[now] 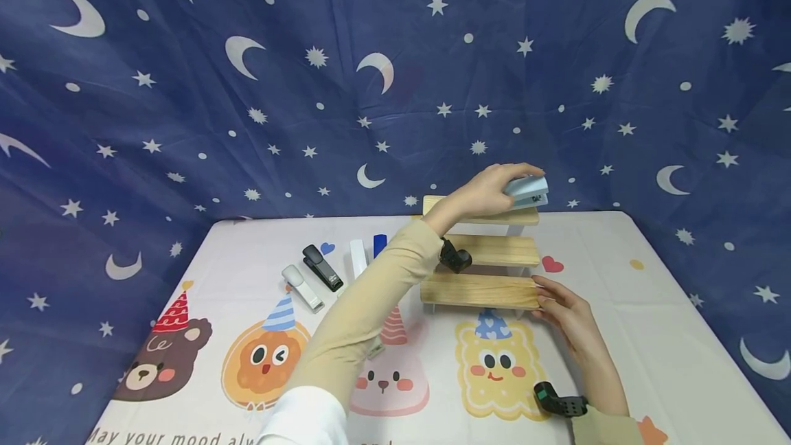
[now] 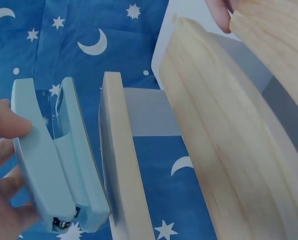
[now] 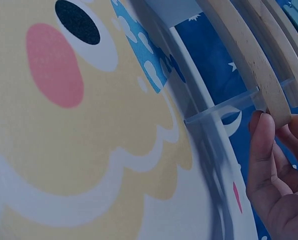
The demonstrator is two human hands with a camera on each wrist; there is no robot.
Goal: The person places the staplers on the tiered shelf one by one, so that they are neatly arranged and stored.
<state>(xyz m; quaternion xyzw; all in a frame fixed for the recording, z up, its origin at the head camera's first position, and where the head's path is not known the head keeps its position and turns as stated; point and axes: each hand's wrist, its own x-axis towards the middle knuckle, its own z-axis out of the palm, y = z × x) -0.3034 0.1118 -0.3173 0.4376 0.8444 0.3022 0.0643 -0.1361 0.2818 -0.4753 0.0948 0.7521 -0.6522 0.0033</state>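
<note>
In the head view my left hand (image 1: 488, 191) grips a light blue stapler (image 1: 527, 188) at the right end of the top board of a three-tier wooden display rack (image 1: 482, 290). Seen from the left wrist, the stapler (image 2: 44, 165) lies alongside the top board (image 2: 120, 160), its base close to the wood, with fingers around its upper arm. My right hand (image 1: 568, 314) pinches the right end of the lowest board; in the right wrist view the thumb is on one side of that board (image 3: 253, 65) and fingers on the other.
Left of the rack lie a black stapler (image 1: 323, 268), a grey-white stapler (image 1: 303, 288), a white stapler (image 1: 358, 257) and a blue stapler (image 1: 380, 244). My left sleeve (image 1: 371, 314) partly covers this area. A cartoon-printed cloth (image 1: 618, 259) covers the table; a blue curtain (image 1: 395, 88) hangs behind.
</note>
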